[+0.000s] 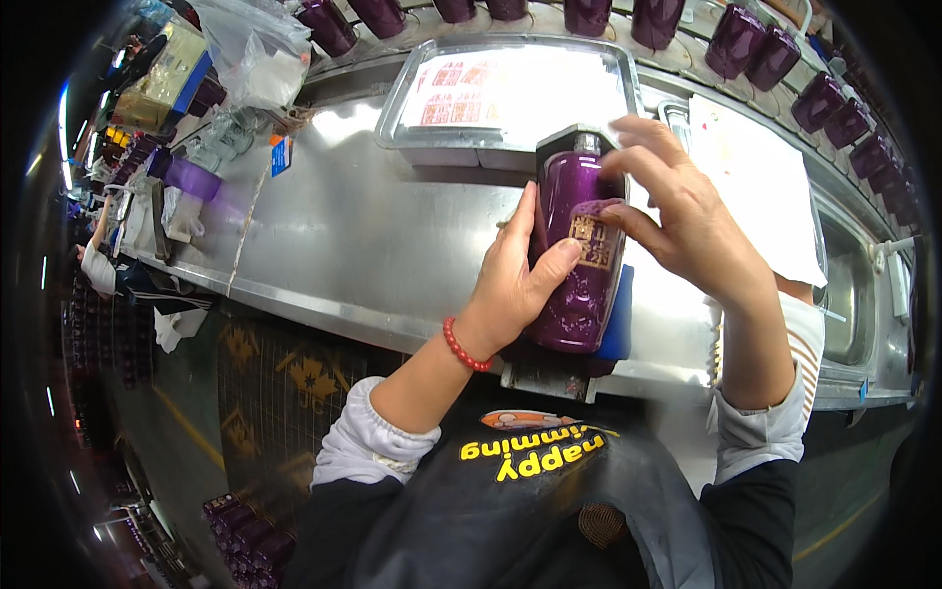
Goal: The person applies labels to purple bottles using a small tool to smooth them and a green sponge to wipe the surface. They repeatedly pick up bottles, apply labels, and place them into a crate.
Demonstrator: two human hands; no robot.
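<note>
A glossy purple glass bottle (578, 287) with a gold-coloured printed emblem lies tilted before me, its clear threaded neck towards the tray. My left hand (515, 276) grips the bottle from its left side, thumb across the front beside the emblem; a red bead bracelet circles the wrist. At the bottle's upper right, my right hand (673, 195) has its fingers spread and curved, slightly blurred, with the thumb at the glass near the top of the emblem. Whether that thumb presses on the glass cannot be told. Behind the bottle neck is a dark angular edge.
A clear tray (508, 140) with printed sheets stands on the steel worktable (353, 221). Purple bottles (736, 44) line a curved conveyor beyond. White sheets (751, 169) and a steel sink (846, 294) are at the right. A plastic bag (257, 51) is upper left; another person (99, 269) is far left.
</note>
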